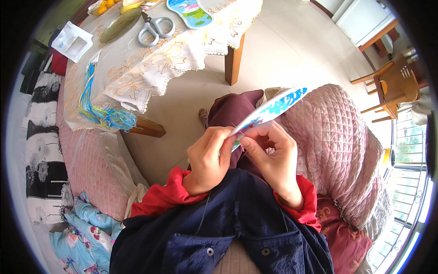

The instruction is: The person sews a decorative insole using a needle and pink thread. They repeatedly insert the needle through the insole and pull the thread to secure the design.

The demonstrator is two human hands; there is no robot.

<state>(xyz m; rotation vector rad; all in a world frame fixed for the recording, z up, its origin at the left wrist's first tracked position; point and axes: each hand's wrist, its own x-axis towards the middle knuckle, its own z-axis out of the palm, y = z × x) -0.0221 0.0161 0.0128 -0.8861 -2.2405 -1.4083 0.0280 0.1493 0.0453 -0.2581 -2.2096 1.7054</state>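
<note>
My left hand (210,156) grips the lower end of a cross-stitch insole (279,104), thumb on one face and fingers behind. The insole slants up to the right above my lap, seen nearly edge-on, with blue and white stitching at its far end. Against its near face, my right hand (275,154) has thumb and forefinger pinched together at a thin pinkish thread (242,146). Whether a needle sits between those fingertips is hidden. A finished-looking matching insole (191,13) lies on the table beside grey-handled scissors (155,30).
A lace cloth (154,68) covers the table ahead. On it rest a bundle of embroidery floss (102,114), a plastic pouch (72,41) and an oval green dish (121,25). Pink quilted covers (328,137) flank me. A wooden chair (393,85) stands at far right.
</note>
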